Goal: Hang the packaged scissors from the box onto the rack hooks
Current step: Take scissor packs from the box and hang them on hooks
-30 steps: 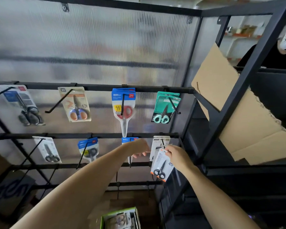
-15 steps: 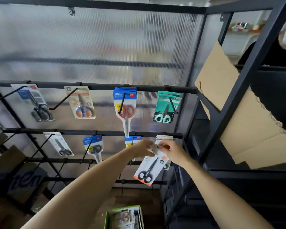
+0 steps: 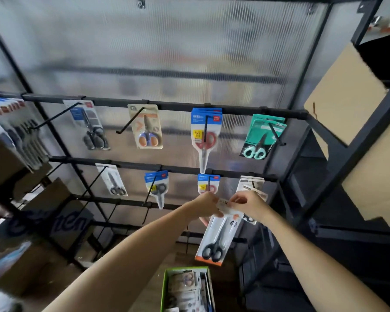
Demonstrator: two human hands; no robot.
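Two hands pinching scissors pack (image 3: 216, 239), hung packs (image 3: 251, 188) behind, green box (image 3: 167, 287) below

The single head-worn camera looks forward and a little down from close in front of the black rack (image 3: 167, 106), with both forearms reaching away from the lens into the middle and the green box (image 3: 167, 287) cut by the bottom edge.

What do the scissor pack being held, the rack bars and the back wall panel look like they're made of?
Held scissor pack: printed card, probably under clear plastic; glare is faint.
Rack bars: metal, matte black; thin, straight tubes.
Back panel: translucent ribbed plastic, likely polycarbonate; fine vertical flutes blur what's behind.
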